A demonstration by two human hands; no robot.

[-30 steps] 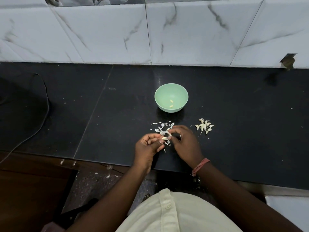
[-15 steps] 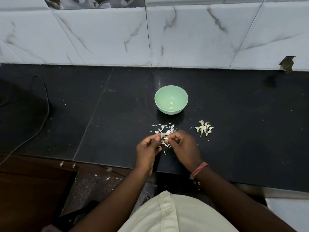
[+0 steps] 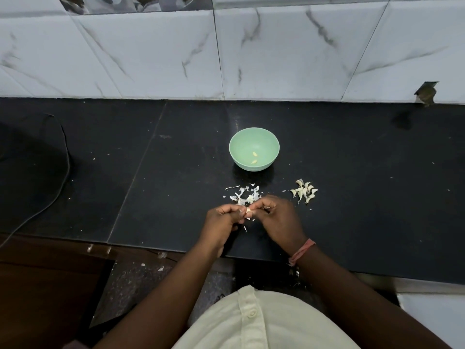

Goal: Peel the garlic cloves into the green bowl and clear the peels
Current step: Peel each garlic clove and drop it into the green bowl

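Right now 1 garlic clove (image 3: 248, 210) sits pinched between both hands just above the counter (image 3: 176, 159), near its front edge. Left hand (image 3: 222, 221) has fingers curled in, thumb and fingertips gripping the clove from the left. Right hand (image 3: 279, 220) has fingers bent, tips pinching at the same clove from the right; a pinkish thread band (image 3: 302, 251) is on that wrist. Loose white peels (image 3: 242, 196) lie scattered on the counter just beyond the hands, a few bits below them too. Unpeeled cloves (image 3: 304, 192) sit in a small pile to the right of the peels, apart from them. Green bowl (image 3: 254, 152) stands upright further back, behind the peels, with 2 peeled cloves (image 3: 254, 157) inside. Dark cable (image 3: 60, 177) runs across the counter's left side. Marble-look wall tiles (image 3: 151, 54) rise behind the counter. Cream shirt (image 3: 251, 321) at bottom.
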